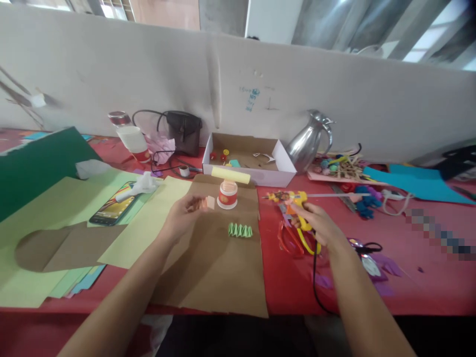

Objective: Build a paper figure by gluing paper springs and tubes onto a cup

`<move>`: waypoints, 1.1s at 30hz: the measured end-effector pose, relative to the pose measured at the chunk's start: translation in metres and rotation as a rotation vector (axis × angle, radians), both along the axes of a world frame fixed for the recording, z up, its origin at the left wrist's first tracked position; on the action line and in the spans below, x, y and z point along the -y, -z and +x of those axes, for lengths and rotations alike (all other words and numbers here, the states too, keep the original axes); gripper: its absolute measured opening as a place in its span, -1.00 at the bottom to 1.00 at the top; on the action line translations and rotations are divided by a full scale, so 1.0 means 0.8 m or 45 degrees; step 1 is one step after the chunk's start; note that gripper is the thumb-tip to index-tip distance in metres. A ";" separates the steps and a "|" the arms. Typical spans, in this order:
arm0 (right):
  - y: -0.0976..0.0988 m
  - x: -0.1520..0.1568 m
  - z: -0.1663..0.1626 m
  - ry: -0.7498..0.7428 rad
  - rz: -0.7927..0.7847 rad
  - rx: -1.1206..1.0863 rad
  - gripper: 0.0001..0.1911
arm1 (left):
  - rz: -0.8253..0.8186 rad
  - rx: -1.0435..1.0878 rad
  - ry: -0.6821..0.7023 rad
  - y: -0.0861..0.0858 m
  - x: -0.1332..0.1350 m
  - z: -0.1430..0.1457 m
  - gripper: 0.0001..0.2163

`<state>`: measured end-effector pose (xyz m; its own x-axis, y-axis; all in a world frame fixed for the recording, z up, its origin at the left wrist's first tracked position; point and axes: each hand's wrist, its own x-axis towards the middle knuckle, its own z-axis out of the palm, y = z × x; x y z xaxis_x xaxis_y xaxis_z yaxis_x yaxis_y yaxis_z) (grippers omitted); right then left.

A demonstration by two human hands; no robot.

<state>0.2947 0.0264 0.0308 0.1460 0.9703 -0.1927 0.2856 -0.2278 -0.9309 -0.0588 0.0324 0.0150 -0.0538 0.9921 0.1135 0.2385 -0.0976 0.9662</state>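
Note:
Between the fingertips of my left hand (183,217) is a small folded strip of orange paper (208,203). My right hand (318,223) is wrapped round the handle of a yellow hot glue gun (295,198), its nozzle pointing left and a long glue stick (327,195) coming out of its back. Between the hands, an upside-down red and white paper cup (227,196) stands on brown cardboard (219,277). Folded orange paper and a pale yellow roll (230,175) sit above the cup. A zigzag-folded green paper strip (240,230) lies in front of it.
Scissors (290,240) lie under the glue gun, whose black cord (315,277) runs to the table edge. Behind stand a white box (249,174) and a metal jug (308,141). A phone (113,206) and yellow paper sheets (148,223) lie at left, blue sheets (420,181) at right.

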 end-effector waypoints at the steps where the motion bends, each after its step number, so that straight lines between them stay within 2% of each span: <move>1: 0.007 -0.012 0.013 0.065 -0.029 0.145 -0.72 | 0.050 -0.120 -0.008 -0.004 -0.008 -0.002 -0.67; 3: 0.020 -0.032 0.033 0.142 -0.061 0.299 -0.79 | 0.150 -0.284 -0.008 -0.007 -0.026 -0.004 -0.72; 7: 0.030 -0.045 0.046 0.288 -0.018 0.584 -0.81 | 0.204 -0.362 0.021 -0.001 -0.059 -0.007 -0.74; 10: 0.021 -0.038 0.016 0.303 0.324 0.900 -0.85 | 0.241 -0.459 0.033 0.006 -0.075 -0.009 -0.71; 12: 0.014 -0.034 -0.024 0.098 0.642 1.019 -0.82 | 0.248 -0.456 0.079 0.009 -0.080 -0.009 -0.70; 13: 0.012 -0.035 -0.047 -0.099 0.694 0.938 -0.78 | 0.241 -0.440 0.101 0.009 -0.081 -0.009 -0.69; 15: 0.012 -0.043 -0.090 -0.332 0.612 0.673 -0.56 | 0.230 -0.421 0.120 0.009 -0.081 -0.008 -0.68; 17: 0.019 -0.057 -0.124 -0.416 0.523 0.542 -0.34 | 0.230 -0.418 0.128 0.008 -0.082 -0.006 -0.70; 20: 0.032 -0.079 -0.149 -0.495 0.501 0.424 -0.22 | 0.259 -0.399 0.164 0.008 -0.085 -0.004 -0.73; 24: 0.036 -0.089 -0.158 -0.584 0.513 0.320 -0.25 | 0.281 -0.359 0.213 0.013 -0.089 -0.002 -0.75; 33: 0.035 -0.087 -0.165 -0.553 0.505 0.247 -0.47 | 0.268 -0.353 0.265 0.016 -0.090 0.003 -0.77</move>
